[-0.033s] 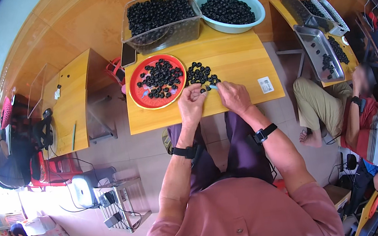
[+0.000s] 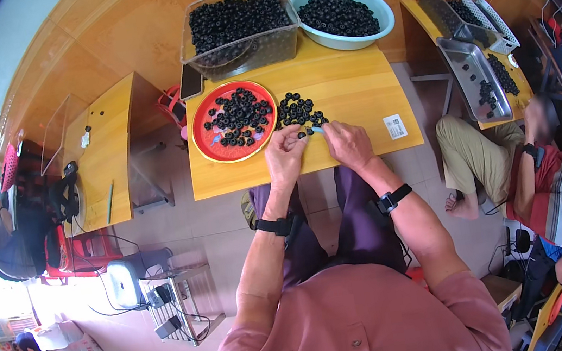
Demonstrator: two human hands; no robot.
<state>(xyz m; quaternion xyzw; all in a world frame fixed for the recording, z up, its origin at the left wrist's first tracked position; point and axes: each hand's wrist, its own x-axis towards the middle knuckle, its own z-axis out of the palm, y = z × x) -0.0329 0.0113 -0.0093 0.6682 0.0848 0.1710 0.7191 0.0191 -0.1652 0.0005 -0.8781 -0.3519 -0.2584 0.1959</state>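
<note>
Near the front edge of the table, my left hand is closed in a pinch on a small black round piece. Close beside it, my right hand is closed around a slim light-blue tool, its tip pointing at the piece; what kind of tool it is cannot be made out. Just beyond my fingers lies a loose pile of black round pieces. To its left stands a red round tray with a gold rim, holding many more such pieces.
Along the table's back edge are a clear plastic bin and a light-blue basin, both full of black pieces. A phone-like dark slab lies at the left edge, a white label at right. A person sits at the right.
</note>
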